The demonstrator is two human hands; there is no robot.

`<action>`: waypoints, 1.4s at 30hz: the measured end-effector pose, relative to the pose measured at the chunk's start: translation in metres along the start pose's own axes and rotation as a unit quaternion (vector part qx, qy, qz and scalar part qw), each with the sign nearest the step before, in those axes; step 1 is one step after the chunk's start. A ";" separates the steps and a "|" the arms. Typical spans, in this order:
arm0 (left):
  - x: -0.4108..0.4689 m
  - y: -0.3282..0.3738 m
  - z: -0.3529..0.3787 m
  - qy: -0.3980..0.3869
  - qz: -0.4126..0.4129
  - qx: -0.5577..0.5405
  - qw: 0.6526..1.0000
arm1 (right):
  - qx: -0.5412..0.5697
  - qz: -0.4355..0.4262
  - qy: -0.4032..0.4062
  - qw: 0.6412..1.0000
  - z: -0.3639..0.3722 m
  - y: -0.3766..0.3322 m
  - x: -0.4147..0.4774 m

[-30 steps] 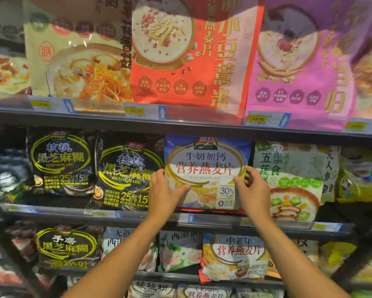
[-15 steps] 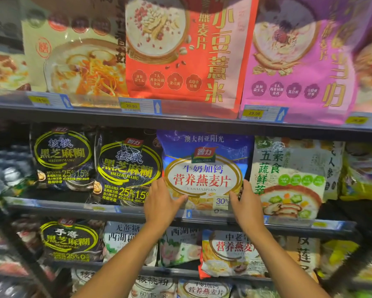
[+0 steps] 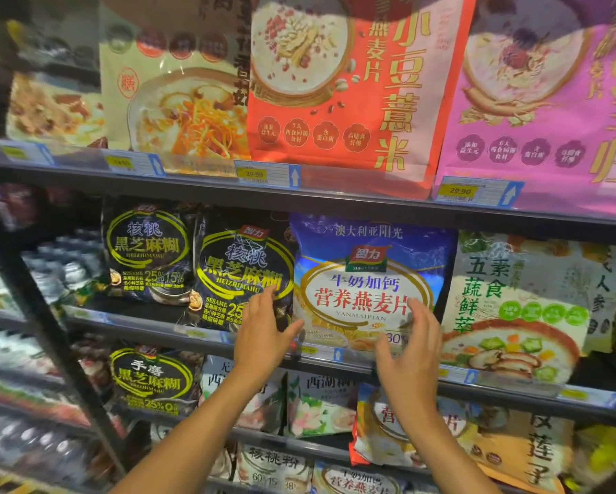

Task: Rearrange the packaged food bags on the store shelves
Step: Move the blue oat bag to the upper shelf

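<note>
Blue oatmeal bag, upright at the front of the middle shelf, set close between a black sesame bag on its left and a pale vegetable cereal bag on its right. My left hand is spread flat before the lower left corner, fingers straight and reaching over the seam with the black neighbour. My right hand hovers before the lower right corner, fingers loosely curved. Neither hand has hold of anything.

Handling, as I judge it: a glossy film pouch of loose flakes, light, soft and inclined to slump or bulge when squeezed. The smooth film looks slippery. The two side edges at mid-height seem the best hold, one palm on each, so the contents are not crushed and the face stays forward.

Not resolved: whether any fingertip actually touches the film. The bottom edge of the bag is hidden behind the price rail and my hands. Its top runs up close under the upper shelf, so the seal there is hard to make out. Any stock standing behind it is out of sight, and goods at the far left are blurred.
</note>
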State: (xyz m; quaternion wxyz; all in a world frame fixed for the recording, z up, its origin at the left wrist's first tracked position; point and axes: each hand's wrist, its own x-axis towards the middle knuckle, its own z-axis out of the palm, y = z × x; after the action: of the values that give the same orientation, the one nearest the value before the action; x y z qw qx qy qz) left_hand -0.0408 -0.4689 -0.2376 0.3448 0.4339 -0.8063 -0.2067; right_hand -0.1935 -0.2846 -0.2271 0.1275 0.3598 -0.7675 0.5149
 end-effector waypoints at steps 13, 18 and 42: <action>0.061 -0.110 -0.075 0.020 -0.069 0.038 0.997 | 0.111 0.045 -0.214 0.969 0.108 -0.088 -0.019; 0.094 -0.145 -0.090 -0.069 -0.110 -0.002 0.992 | 0.076 0.089 -0.210 0.971 0.160 -0.113 -0.018; 0.137 -0.238 -0.159 -0.085 -0.117 -0.194 0.970 | 0.234 0.145 -0.071 0.959 0.258 -0.176 -0.054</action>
State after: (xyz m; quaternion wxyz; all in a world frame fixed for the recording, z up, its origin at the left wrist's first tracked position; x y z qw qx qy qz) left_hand 0.1558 -0.7177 -0.2294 0.3258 0.4312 -0.7208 -0.4340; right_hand 0.0106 -0.5269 -0.2476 -0.0906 0.3003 -0.6767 0.6661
